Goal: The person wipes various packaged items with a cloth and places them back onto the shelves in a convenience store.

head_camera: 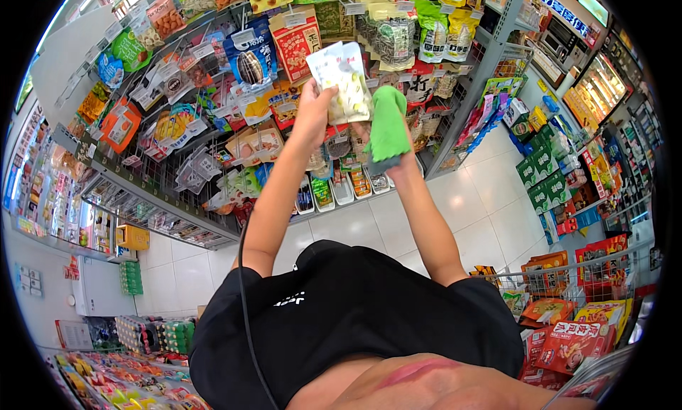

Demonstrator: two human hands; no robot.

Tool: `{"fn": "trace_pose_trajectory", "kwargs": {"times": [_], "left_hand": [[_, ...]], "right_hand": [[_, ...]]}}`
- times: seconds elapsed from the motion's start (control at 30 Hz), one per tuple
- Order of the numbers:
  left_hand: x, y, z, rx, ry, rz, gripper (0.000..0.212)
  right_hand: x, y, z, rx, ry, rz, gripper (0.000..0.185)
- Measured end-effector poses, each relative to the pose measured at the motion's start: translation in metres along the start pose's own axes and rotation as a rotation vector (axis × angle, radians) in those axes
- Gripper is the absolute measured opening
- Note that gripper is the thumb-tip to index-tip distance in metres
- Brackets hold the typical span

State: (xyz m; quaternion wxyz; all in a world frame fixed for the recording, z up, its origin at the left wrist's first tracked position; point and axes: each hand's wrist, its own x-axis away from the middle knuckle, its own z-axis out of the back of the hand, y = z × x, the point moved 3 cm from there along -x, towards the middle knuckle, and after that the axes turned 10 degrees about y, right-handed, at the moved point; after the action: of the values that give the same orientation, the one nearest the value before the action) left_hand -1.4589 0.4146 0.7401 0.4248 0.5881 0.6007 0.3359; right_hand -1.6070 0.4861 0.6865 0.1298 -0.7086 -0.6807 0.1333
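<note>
My left hand [314,111] grips a white snack pouch [350,93] printed with pale green pieces, its thumb on the front. A second pale pouch [326,58] shows behind it, overlapping at the upper left. A bright green cloth [389,125] with a scalloped edge and a grey underside drapes over my right hand [407,162], which holds it. Some right fingers reach behind the pouch's lower edge, mostly hidden. Both hands are raised before a rack of hanging bags. Just behind them are a red paper bag [294,45] and a blue sunflower seed bag [249,55].
Wire-grid shelving [154,202] with hooks and price tags curves across the front. Small trays [342,189] line its bottom. A grey post [469,95] stands to the right. Behind me at right is a wire basket [575,271] of snack bags. Pale tiles [351,223] cover the floor.
</note>
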Motion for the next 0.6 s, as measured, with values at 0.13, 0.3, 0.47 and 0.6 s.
{"fn": "trace_pose_trajectory", "kwargs": {"times": [0.13, 0.3, 0.47, 0.6], "left_hand": [[-0.018, 0.03, 0.009, -0.044, -0.113, 0.036, 0.038], [-0.045, 0.048, 0.03, -0.054, -0.181, 0.008, 0.035], [-0.067, 0.058, 0.053, -0.035, -0.132, -0.03, 0.038], [-0.091, 0.074, 0.081, -0.05, -0.103, -0.07, 0.039]], "right_hand": [[-0.026, 0.0, -0.01, -0.011, 0.015, -0.018, 0.039], [-0.066, 0.02, -0.015, -0.01, -0.086, -0.029, 0.038], [-0.098, 0.043, -0.027, -0.1, -0.112, -0.153, 0.037], [-0.127, 0.061, -0.026, -0.129, -0.122, -0.206, 0.035]]}}
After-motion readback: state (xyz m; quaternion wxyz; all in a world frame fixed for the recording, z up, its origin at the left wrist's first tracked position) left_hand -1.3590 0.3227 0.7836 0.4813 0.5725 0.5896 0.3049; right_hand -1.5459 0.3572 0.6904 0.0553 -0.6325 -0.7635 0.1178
